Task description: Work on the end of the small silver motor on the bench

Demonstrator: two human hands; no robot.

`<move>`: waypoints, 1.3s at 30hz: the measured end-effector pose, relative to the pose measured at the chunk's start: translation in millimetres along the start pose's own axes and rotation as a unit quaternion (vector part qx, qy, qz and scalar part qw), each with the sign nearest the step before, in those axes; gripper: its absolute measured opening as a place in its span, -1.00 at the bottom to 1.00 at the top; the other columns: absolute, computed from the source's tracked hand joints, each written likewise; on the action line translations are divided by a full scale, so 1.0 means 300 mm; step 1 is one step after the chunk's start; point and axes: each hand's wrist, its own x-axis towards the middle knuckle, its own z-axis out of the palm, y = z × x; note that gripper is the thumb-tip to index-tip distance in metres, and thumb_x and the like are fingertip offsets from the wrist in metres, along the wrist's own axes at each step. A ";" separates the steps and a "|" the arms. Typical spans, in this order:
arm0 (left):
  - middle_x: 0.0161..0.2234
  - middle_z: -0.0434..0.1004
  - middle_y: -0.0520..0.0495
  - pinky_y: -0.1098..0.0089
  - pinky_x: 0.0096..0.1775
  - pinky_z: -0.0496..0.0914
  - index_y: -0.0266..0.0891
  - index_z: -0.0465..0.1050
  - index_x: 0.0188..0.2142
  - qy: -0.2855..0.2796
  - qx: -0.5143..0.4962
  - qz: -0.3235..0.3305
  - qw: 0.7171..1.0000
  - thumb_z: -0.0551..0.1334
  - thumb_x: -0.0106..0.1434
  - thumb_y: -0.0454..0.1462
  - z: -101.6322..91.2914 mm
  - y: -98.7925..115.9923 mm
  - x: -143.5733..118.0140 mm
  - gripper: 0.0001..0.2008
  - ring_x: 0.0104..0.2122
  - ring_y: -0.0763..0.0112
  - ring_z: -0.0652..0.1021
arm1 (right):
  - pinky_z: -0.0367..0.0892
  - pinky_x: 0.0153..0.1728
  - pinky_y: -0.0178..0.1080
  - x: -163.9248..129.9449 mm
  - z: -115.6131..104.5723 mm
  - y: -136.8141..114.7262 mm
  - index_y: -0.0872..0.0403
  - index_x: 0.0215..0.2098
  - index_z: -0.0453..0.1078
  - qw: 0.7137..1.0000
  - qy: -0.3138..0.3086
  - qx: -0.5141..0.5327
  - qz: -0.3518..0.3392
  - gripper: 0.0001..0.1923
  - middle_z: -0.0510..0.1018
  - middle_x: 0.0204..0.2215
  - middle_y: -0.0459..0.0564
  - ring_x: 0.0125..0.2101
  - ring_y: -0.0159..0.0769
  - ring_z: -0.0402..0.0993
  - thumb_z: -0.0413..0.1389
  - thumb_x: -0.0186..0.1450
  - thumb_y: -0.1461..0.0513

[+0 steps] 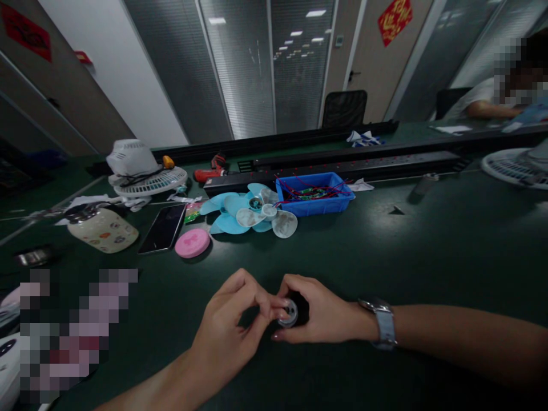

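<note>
A small round silvery cylinder (pixel 290 314) with dark spots on its end face stands low over the green table in front of me. My right hand (pixel 323 311), wearing a watch (pixel 380 319), curls its thumb and fingers around the cylinder from the right. From the left, my left hand (pixel 237 314) pinches its fingertips together at the cylinder's top. Whatever lies between those fingertips, if anything, is too small to make out. The cylinder's lower side is hidden by my right hand.
Beyond my hands lie fan blades (pixel 231 208), a blue bin (pixel 317 205) of wires, a pink round case (pixel 192 243), a phone (pixel 162 229) and a cream bottle (pixel 105 229). Farther back are a red drill (pixel 209 173) and a fan part (pixel 149 181). Another person (pixel 483 105) sits back right.
</note>
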 end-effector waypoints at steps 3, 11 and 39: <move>-0.48 0.49 0.03 0.50 -0.43 0.41 -0.21 0.32 -0.47 0.000 0.010 0.010 1.000 0.23 0.16 -0.55 -0.001 -0.001 0.000 -0.76 -0.46 0.48 0.48 | 0.23 -0.40 -0.34 0.001 0.000 -0.003 0.09 -0.34 0.31 1.000 -0.003 -0.003 0.005 -0.56 0.44 -0.43 -0.16 -0.47 -0.44 0.32 0.39 -0.01 0.09; -0.44 0.50 0.05 0.48 -0.40 0.41 -0.20 0.30 -0.41 -0.008 0.010 0.009 1.000 0.26 0.16 -0.55 -0.002 -0.009 0.000 -0.75 -0.41 0.46 0.50 | 0.22 -0.42 -0.35 0.001 -0.003 -0.007 0.10 -0.34 0.29 1.000 -0.009 -0.003 0.008 -0.56 0.42 -0.42 -0.15 -0.44 -0.42 0.34 0.39 0.00 0.08; -0.40 0.47 0.02 0.48 -0.37 0.41 -0.23 0.37 -0.32 -0.035 -0.007 0.024 0.999 0.20 0.16 -0.61 0.007 -0.012 -0.001 -0.73 -0.38 0.47 0.51 | 0.31 -0.25 -0.28 -0.003 -0.010 -0.013 0.12 -0.12 0.38 0.996 -0.054 -0.017 -0.066 -0.67 0.53 -0.30 -0.03 -0.32 -0.33 0.45 0.28 0.19 0.20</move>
